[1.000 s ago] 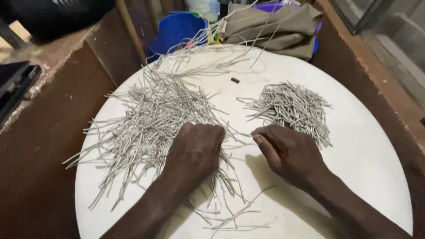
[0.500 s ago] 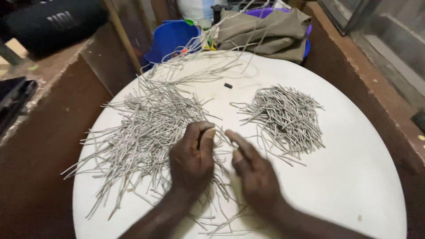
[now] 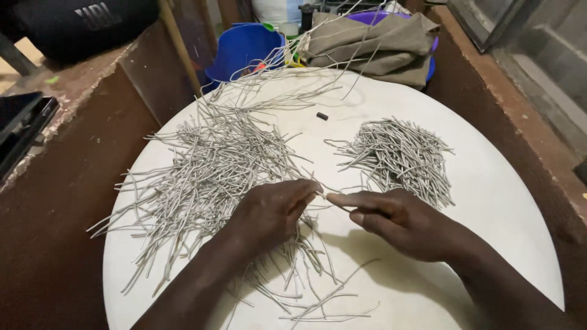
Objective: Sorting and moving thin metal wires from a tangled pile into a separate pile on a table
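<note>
Now, left hand: your left hand lies palm down on the near edge of the big pile, fingers curled, thumb and forefinger pinched on a thin grey strand.
Right hand: your right hand sits just beside it, forefinger stretched toward the left fingertips, thumb under it, nipping the same strand from the other end; the rest of the fingers fold loosely.
Strand: it runs between the two sets of fingertips, just above the tabletop.
Loose pile: the sprawling heap of long grey strands spreads under and beyond your left hand.
Neat pile: a tighter heap of short cut pieces lies just beyond your right hand.
Table: round white tabletop carries both.
Far edge: a small dark stub, a blue bowl, a folded khaki cloth.
</note>
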